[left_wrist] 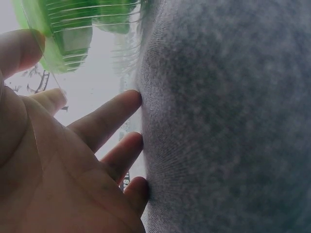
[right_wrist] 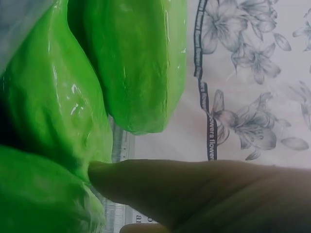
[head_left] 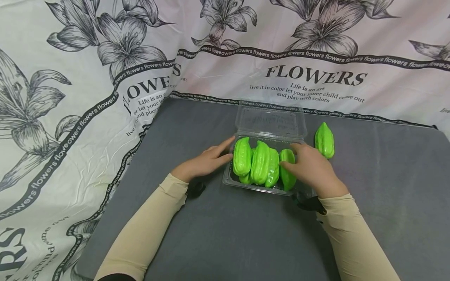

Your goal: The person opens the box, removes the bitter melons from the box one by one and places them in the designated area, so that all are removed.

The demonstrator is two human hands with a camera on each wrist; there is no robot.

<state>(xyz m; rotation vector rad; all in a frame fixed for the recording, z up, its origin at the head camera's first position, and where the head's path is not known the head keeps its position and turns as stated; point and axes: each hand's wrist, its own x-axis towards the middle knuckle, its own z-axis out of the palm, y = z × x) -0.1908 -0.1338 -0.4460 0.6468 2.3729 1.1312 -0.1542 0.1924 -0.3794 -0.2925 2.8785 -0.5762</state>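
A clear plastic clamshell box (head_left: 230, 182) lies with its lid (head_left: 270, 121) folded back, holding several bright green ridged star fruits (head_left: 259, 162). At the box's right end, my right hand (head_left: 314, 169) grips one star fruit (head_left: 288, 173) between thumb and fingers. A digit presses against glossy green skin (right_wrist: 58, 107) in the right wrist view. My left hand (head_left: 205, 162) is at the left side of the box, its fingers spread and fairly straight. In the left wrist view, several fingertips (left_wrist: 130, 99) of it touch the grey cloth beside the ribbed plastic wall (left_wrist: 114, 48).
One more star fruit (head_left: 324, 140) lies on the grey tabletop (head_left: 225, 238), to the right of the box and just beyond my right hand. White cloth (head_left: 218, 78) printed with flowers and lettering hangs behind the table and along its left side.
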